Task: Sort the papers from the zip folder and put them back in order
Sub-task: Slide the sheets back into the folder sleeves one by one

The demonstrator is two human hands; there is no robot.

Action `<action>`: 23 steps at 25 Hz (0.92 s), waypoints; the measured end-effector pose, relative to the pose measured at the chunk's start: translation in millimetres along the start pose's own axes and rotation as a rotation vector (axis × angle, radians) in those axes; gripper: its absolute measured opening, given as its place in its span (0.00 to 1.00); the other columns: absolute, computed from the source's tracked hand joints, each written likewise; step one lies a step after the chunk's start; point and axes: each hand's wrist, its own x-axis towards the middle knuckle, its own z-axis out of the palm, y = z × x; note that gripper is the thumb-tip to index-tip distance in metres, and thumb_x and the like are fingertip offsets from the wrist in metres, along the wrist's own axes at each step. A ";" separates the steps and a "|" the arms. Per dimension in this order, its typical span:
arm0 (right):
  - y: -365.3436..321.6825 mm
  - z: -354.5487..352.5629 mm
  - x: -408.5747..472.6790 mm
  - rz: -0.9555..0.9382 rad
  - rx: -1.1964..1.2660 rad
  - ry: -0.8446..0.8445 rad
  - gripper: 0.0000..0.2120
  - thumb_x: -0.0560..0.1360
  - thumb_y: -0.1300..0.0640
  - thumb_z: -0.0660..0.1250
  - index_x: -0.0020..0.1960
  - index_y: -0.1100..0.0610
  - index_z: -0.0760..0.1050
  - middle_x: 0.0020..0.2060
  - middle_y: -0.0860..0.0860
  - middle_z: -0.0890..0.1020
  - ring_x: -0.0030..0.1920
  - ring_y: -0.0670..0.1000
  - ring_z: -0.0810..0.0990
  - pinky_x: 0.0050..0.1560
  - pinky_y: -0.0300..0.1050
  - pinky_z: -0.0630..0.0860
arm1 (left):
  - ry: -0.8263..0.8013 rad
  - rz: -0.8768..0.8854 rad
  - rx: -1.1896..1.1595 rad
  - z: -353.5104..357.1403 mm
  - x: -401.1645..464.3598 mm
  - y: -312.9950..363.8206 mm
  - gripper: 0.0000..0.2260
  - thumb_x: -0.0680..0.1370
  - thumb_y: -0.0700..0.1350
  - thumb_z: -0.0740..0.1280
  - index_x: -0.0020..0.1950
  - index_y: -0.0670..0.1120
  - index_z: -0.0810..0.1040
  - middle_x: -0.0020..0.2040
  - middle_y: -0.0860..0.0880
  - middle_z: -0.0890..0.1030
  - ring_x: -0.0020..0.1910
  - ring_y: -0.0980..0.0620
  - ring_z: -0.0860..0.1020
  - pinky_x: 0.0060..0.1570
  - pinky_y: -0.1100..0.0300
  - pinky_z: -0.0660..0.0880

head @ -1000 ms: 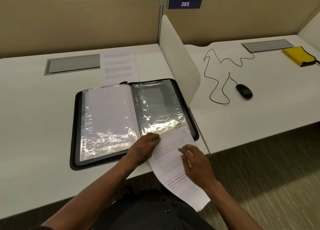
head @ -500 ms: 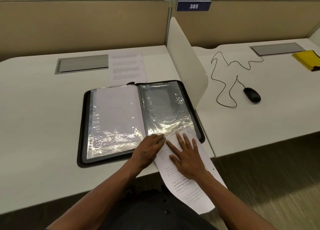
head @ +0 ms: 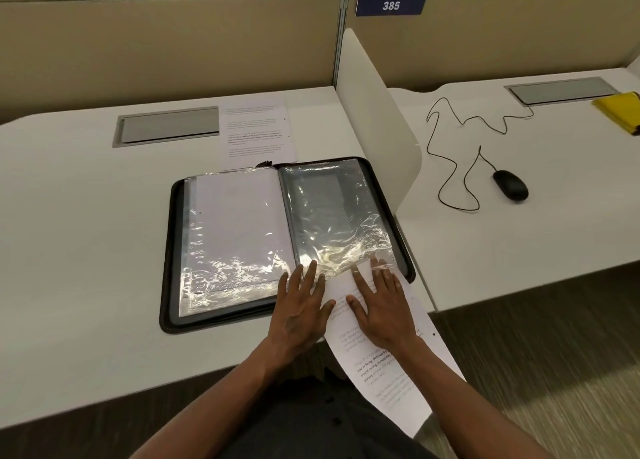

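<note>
The zip folder lies open flat on the white tabletop, its black zipped rim framing two pages of clear plastic sleeves; the left sleeve holds a white sheet, and the right sleeve shows grey through crinkled, glaring plastic. A white divider panel stands just beside the folder's right edge, and beyond it a second tabletop carries a black mouse with its looping cable and, at the far right edge, a yellow item cut off by the frame. A loose printed paper runs from the near end of the right sleeve out over the tabletop's edge toward the person, its top end lying under or at the mouth of the plastic; which of the two cannot be told. Another printed sheet lies flat on the tabletop just behind the folder, beside a grey cable hatch. A blue plate reading 385 sits on the partition above. The left hand rests flat with fingers straight on the folder's near edge at the spine, its grip open and holding nothing. The right hand presses flat on the loose paper, fingers spread and straight, fingertips reaching the crinkled plastic, gripping nothing.
</note>
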 end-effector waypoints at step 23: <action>-5.5 -0.5 7.9 0.104 -0.058 0.072 0.30 0.83 0.37 0.41 0.82 0.46 0.45 0.81 0.56 0.53 0.82 0.57 0.45 0.80 0.61 0.43 | 0.095 0.150 -0.043 5.2 -15.9 -25.4 0.20 0.81 0.50 0.59 0.62 0.38 0.81 0.70 0.40 0.75 0.68 0.39 0.74 0.71 0.42 0.68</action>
